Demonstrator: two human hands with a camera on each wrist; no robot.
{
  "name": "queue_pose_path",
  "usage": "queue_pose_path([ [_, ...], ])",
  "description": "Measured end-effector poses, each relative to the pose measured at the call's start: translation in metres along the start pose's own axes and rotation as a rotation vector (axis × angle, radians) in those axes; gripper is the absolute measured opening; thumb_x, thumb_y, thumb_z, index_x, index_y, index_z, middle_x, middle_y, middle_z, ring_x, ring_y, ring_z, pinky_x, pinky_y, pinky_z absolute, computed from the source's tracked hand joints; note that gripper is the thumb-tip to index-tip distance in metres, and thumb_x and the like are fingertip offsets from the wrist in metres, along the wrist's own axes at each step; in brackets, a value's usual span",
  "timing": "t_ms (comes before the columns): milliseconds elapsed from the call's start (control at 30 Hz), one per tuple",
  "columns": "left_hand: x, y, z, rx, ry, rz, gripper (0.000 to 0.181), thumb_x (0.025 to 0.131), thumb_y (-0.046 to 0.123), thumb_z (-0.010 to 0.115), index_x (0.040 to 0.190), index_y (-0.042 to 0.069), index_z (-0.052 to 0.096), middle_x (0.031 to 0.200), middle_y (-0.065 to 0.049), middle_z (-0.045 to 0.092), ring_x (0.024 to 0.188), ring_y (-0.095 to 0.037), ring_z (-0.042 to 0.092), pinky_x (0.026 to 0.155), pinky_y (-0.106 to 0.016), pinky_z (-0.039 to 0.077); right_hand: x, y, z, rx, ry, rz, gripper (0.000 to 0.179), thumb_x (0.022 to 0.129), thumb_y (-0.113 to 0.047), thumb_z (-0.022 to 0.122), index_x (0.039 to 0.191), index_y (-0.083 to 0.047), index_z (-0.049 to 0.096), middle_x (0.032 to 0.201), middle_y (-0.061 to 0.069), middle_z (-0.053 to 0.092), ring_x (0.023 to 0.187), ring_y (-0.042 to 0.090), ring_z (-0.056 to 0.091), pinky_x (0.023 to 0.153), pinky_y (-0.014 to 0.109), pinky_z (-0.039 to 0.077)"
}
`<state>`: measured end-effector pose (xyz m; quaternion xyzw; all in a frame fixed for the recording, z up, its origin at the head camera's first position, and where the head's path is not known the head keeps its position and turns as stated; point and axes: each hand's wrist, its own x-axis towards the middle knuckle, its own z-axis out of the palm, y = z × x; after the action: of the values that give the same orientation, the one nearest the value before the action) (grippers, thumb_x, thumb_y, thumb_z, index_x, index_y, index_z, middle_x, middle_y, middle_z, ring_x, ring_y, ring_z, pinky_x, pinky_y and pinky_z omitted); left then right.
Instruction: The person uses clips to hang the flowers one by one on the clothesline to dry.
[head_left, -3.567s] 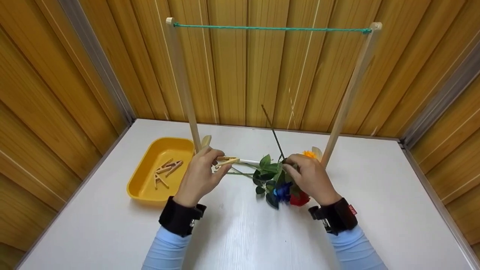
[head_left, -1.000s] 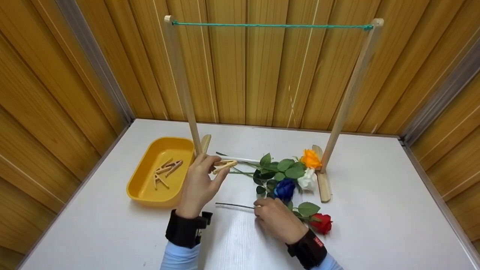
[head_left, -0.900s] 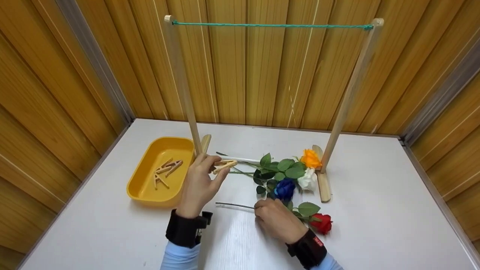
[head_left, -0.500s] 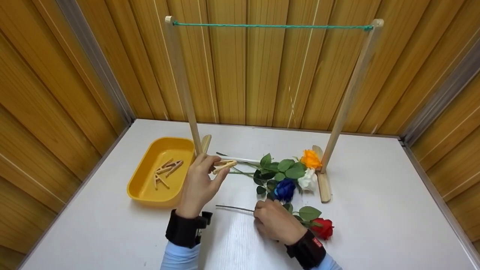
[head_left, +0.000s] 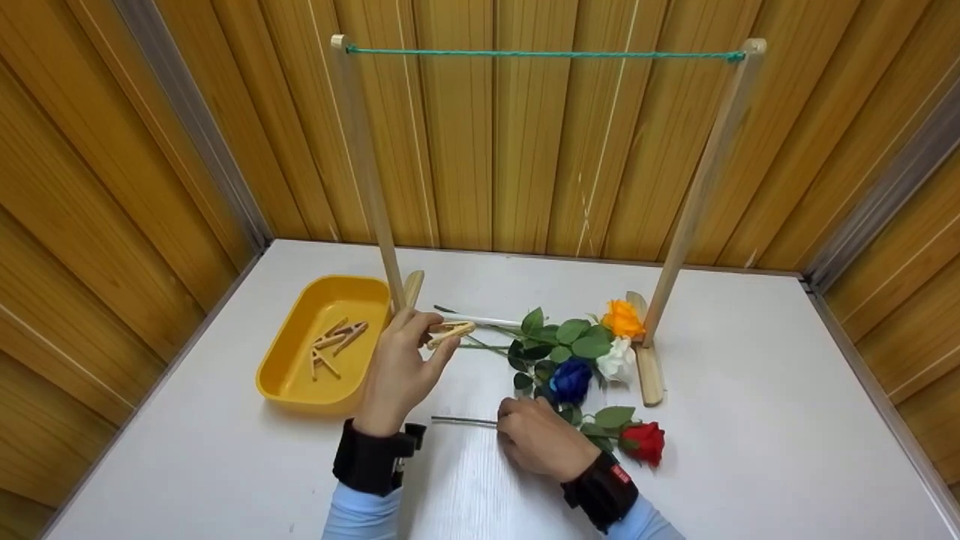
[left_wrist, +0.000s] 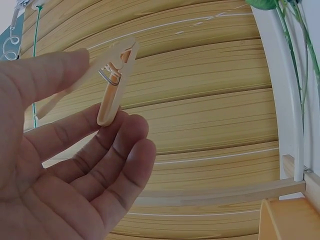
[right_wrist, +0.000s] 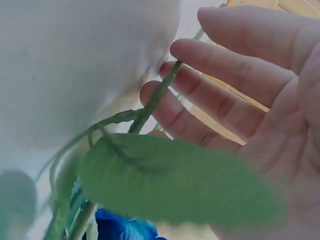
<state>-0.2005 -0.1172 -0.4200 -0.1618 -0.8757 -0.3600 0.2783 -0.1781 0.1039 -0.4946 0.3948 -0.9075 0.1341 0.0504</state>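
Note:
My left hand (head_left: 401, 367) pinches a wooden clothespin (head_left: 452, 330) between thumb and forefinger, beside the left post. In the left wrist view the clothespin (left_wrist: 115, 82) shows its metal spring. My right hand (head_left: 546, 441) is low at the stem of a red rose (head_left: 643, 442) lying at the front of the table. In the right wrist view its fingers (right_wrist: 220, 62) are loosely extended along the green stem (right_wrist: 157, 95), with the thumb apart from it. Behind it lie a blue rose (head_left: 571, 380), a white rose (head_left: 617, 360) and an orange rose (head_left: 622, 319).
A yellow tray (head_left: 274, 352) with several clothespins (head_left: 337, 339) stands at the left. Two wooden posts (head_left: 694, 202) carry a taut green string (head_left: 540, 53) high across the back. A white bar (head_left: 487, 320) runs low between them, partly under the leaves. Wood-patterned panels enclose the table.
The red rose, raised with its stem up earlier, now lies flat at the front. My right hand has lately shifted slightly left along its stem. The left hand keeps the clothespin almost still.

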Motion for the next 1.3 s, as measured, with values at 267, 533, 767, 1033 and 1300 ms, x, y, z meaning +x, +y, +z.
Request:
queue_pose_path([
  [267,0.0,0.002,-0.003,-0.017,0.007,-0.005,0.024,0.088,0.014,0.083,0.106,0.002,0.073,0.091,-0.011,0.061,0.077,-0.019,0.054,0.068,-0.03,0.046,0.008,0.008,-0.004,0.082,0.201,-0.072,0.017,0.078,0.012,0.074,0.085,-0.003,0.076,0.09,0.005,0.07,0.084,0.021,0.068,0.078,0.035,0.057],
  [533,0.001,0.005,-0.011,-0.061,0.117,0.026,0.025,0.088,0.011,0.083,0.108,0.0,0.073,0.095,-0.011,0.062,0.08,-0.022,0.059,0.072,-0.035,0.052,0.016,0.009,-0.026,0.247,0.415,0.017,0.021,0.083,0.018,0.067,0.085,-0.002,0.067,0.085,0.007,0.063,0.074,0.015,0.059,0.066,0.027,0.054],
  [767,0.002,0.002,-0.019,-0.088,0.242,0.051,0.028,0.088,0.007,0.081,0.113,-0.003,0.072,0.094,-0.015,0.061,0.081,-0.026,0.061,0.071,-0.04,0.054,0.028,0.003,-0.061,0.398,0.503,0.102,0.018,0.087,0.013,0.069,0.089,-0.003,0.062,0.082,0.005,0.062,0.07,0.012,0.055,0.062,0.024,0.048],
  [1033,0.005,0.004,-0.031,-0.082,0.251,0.033,0.032,0.088,0.005,0.081,0.116,-0.006,0.07,0.094,-0.015,0.061,0.079,-0.021,0.059,0.069,-0.037,0.054,0.05,0.004,-0.095,0.541,0.516,0.144,0.018,0.089,0.007,0.071,0.101,-0.002,0.062,0.086,0.007,0.067,0.076,0.021,0.065,0.069,0.027,0.056],
  [1300,0.034,0.017,-0.051,-0.041,0.174,0.056,0.035,0.09,0.008,0.08,0.12,-0.006,0.068,0.098,-0.016,0.063,0.082,-0.025,0.061,0.072,-0.037,0.055,0.067,0.021,-0.111,0.619,0.505,0.135,0.008,0.093,0.003,0.069,0.1,0.001,0.066,0.083,0.012,0.071,0.072,0.022,0.07,0.067,0.024,0.056],
])
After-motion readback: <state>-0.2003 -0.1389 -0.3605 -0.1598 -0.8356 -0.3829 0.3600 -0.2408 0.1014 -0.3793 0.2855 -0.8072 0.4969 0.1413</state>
